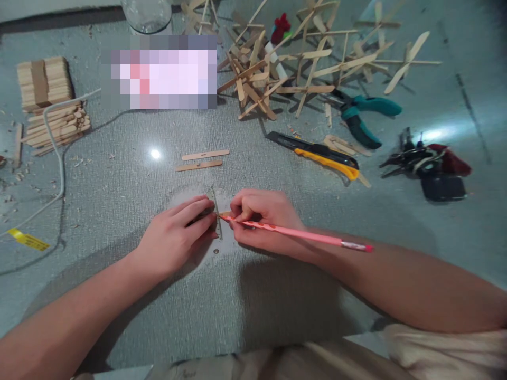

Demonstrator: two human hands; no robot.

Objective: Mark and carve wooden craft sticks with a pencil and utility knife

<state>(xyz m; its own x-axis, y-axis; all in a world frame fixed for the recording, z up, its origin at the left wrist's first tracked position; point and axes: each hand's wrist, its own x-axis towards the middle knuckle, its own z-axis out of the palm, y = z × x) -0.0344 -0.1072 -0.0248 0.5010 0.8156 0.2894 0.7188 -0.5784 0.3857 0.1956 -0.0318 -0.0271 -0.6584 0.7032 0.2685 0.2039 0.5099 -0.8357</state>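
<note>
My right hand [265, 219] pinches a pink pencil [309, 234], its point at a clear ruler [220, 230] and its eraser end aimed to the right. My left hand [178, 229] presses the ruler down with bent fingers. Under the ruler's edge lies a craft stick [225, 214], mostly covered by both hands. Just beyond the hands rest two more sticks, a pale craft stick [216, 154] and a darker craft stick [214, 164], each with a small mark or notch near its middle.
A utility knife [322, 158], pliers [350, 113] and keys [423, 158] lie to the right. Behind are crossed stick assemblies [261, 79] and a glass jar [146, 13]. Stick bundles [45, 82] and a cable [61, 174] lie left. A blurred-out patch covers the back.
</note>
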